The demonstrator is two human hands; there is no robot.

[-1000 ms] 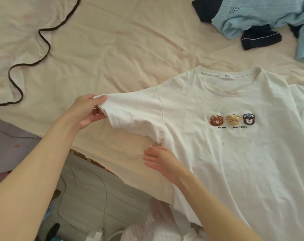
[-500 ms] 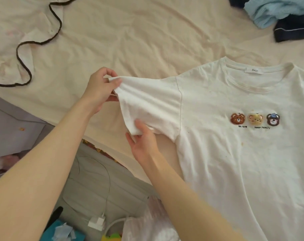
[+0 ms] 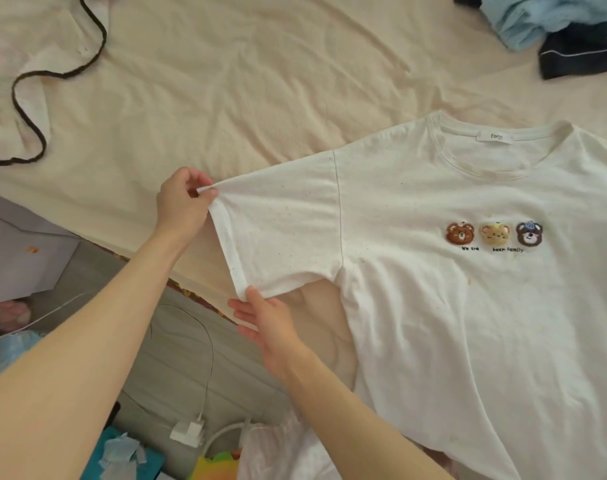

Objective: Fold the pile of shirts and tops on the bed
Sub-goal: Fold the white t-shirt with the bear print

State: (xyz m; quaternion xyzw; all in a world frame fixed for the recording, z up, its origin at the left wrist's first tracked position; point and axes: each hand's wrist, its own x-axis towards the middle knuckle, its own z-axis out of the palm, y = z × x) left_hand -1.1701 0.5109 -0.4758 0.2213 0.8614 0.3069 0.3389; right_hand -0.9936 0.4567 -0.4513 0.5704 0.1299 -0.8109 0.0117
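Observation:
A white T-shirt [image 3: 451,306] with three bear faces on the chest lies front up on the cream bed sheet [image 3: 243,81], collar toward the far side. Its left sleeve is pulled out flat toward the bed's near left edge. My left hand [image 3: 184,202] pinches the sleeve's upper cuff corner between thumb and fingers. My right hand [image 3: 267,320] holds the lower cuff corner, thumb on top and fingers under the cloth. A pile with a light blue knit top [image 3: 537,19] and a dark navy garment [image 3: 579,55] lies at the far right.
A pale garment with dark wavy trim [image 3: 28,77] lies at the far left of the bed. Beyond the bed's near edge, the floor holds a white charger and cable [image 3: 187,433], a pink-and-white bag [image 3: 278,452] and colourful clutter.
My right hand went from the armpit to the sleeve's lower cuff corner and took hold. Both hands have drawn the sleeve out taut and flatter. The camera view shifted left.

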